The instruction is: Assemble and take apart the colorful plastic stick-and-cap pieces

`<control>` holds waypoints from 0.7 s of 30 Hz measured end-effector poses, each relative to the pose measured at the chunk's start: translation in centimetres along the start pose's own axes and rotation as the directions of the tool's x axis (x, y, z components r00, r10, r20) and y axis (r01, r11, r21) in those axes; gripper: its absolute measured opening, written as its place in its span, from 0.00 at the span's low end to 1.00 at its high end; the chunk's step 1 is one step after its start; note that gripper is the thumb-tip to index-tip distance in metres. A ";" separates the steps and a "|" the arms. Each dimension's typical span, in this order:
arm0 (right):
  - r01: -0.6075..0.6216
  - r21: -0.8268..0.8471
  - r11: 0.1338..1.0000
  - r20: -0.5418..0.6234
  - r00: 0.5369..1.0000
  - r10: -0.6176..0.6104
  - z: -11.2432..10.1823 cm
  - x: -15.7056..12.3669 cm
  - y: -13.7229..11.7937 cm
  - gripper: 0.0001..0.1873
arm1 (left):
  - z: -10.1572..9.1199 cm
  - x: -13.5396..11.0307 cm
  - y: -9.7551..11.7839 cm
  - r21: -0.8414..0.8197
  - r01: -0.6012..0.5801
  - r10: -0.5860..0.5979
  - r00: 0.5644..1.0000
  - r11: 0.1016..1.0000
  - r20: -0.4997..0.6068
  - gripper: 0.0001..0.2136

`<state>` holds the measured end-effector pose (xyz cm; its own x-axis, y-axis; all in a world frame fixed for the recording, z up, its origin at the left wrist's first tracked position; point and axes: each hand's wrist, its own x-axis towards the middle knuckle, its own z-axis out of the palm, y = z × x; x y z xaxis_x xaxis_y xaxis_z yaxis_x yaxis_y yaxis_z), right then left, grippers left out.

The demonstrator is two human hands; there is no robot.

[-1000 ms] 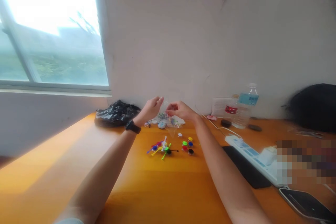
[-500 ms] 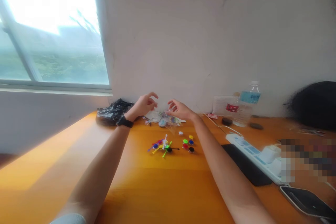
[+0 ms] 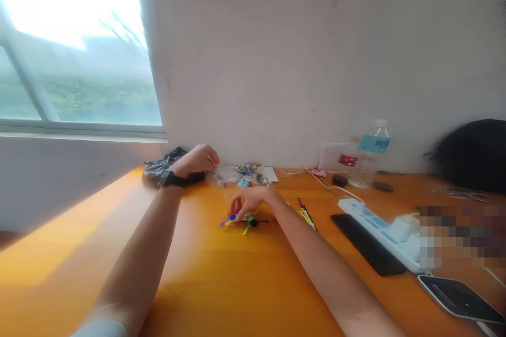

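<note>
My right hand (image 3: pixel 253 199) reaches down onto a small pile of coloured plastic arrows (image 3: pixel 250 228) with round discs. Its fingers are curled together at the pile's left side, over blue and red pieces; what they pinch is hidden. My left hand (image 3: pixel 200 159), with a dark watch (image 3: pixel 169 178) on the wrist, hovers at the back left, in front of a black plastic bag (image 3: pixel 152 172). Its fingers are bent inward, and I cannot make out what is between them. Clear plastic bags with colourful small parts (image 3: pixel 253 171) lie just right of it.
Thin coloured sticks (image 3: pixel 305 214) lie right of my right forearm. Farther right are a white power strip (image 3: pixel 371 224), a black flat pad (image 3: pixel 366 245), a phone (image 3: pixel 458 295) and clear bottles (image 3: pixel 363 166). A black bag (image 3: pixel 474 155) stands by the wall.
My right hand has come down and towards me from the clear bags to the arrow pile. My left hand has moved left, nearer the black bag. The coloured sticks are uncovered beside my right forearm.
</note>
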<state>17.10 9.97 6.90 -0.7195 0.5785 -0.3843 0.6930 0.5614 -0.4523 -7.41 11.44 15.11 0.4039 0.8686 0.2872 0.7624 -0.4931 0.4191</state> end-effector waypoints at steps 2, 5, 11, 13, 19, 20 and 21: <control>0.005 0.009 1.000 0.007 1.000 -0.005 0.3 0.3 -0.1 0.26 | 0.1 0.1 0.1 -0.002 -0.018 0.018 1.000 1.000 -0.005 0.09; 0.011 0.040 0.999 0.028 1.000 -0.012 0.2 0.1 -0.2 0.24 | 0.2 0.2 0.1 -0.042 -0.004 0.004 1.000 0.999 0.002 0.11; 0.024 0.133 0.991 0.048 0.998 -0.031 -0.1 -0.4 -0.1 0.19 | 0.2 0.1 0.0 -0.016 0.017 -0.017 1.000 1.000 -0.013 0.12; 0.040 0.175 0.984 0.026 0.999 -0.045 -0.2 -0.5 0.1 0.17 | 0.2 0.1 0.0 -0.005 0.004 -0.004 1.000 1.000 -0.023 0.12; 0.121 0.331 0.936 -0.047 0.993 -0.112 -0.9 -1.6 1.1 0.21 | 0.5 0.7 -0.5 0.106 -0.010 0.014 0.999 0.994 -0.041 0.08; 0.140 0.356 0.924 -0.078 0.990 -0.120 -1.2 -1.9 1.3 0.22 | 0.7 0.9 -0.7 0.118 -0.009 0.013 0.999 0.993 -0.036 0.10; 0.164 0.386 0.908 -0.118 0.985 -0.128 -1.4 -2.2 1.4 0.23 | 0.8 1.0 -0.8 0.126 -0.009 0.013 0.999 0.992 -0.031 0.11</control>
<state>19.77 10.35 8.25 -0.7918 0.5674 -0.2261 0.4934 0.3761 -0.7843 -7.21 12.73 14.38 0.3977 0.8604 0.3188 0.8163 -0.4904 0.3052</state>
